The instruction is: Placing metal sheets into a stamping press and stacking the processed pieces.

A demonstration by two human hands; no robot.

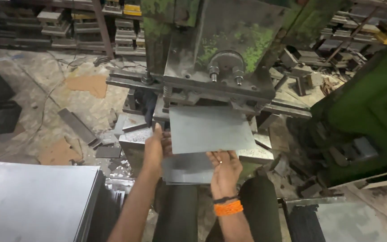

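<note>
**Two hands feed a steel sheet into a worn green press**

A flat, dull grey metal sheet (pixel 209 129) lies level on the press bed, its far edge pushed under the heavy steel head of the press (pixel 216 49). The left hand (pixel 155 150) clasps the sheet's left edge, fingers curled up along the side, thumb hidden. The right hand (pixel 224 168) supports the near edge from beneath, palm up and fingers spread flat against the underside, so it bears the sheet rather than pinching it. An orange wristband (pixel 228 208) and a thin dark cord circle that wrist.

Close above the sheet's far edge hangs the press head, a scarred plate with flaking green paint, two threaded bolts (pixel 225 74) with nuts and a coiled spring (pixel 167 92) at its left. A second, darker sheet (pixel 187 168) lies just below the held one, over the person's dark-trousered knees. A bulky green machine body (pixel 368 116) crowds the right side.

At lower left sits a tall stack of smooth, pale sheets (pixel 34 201) with sharp layered edges; another stack (pixel 337 219) sits at lower right. The concrete floor (pixel 32 89) is dusty and stained, strewn with offcut strips, a long flat bar (pixel 77 125) and scraps of brown cardboard (pixel 88 84). Racks of blocky metal dies (pixel 68 22) line the back
</note>
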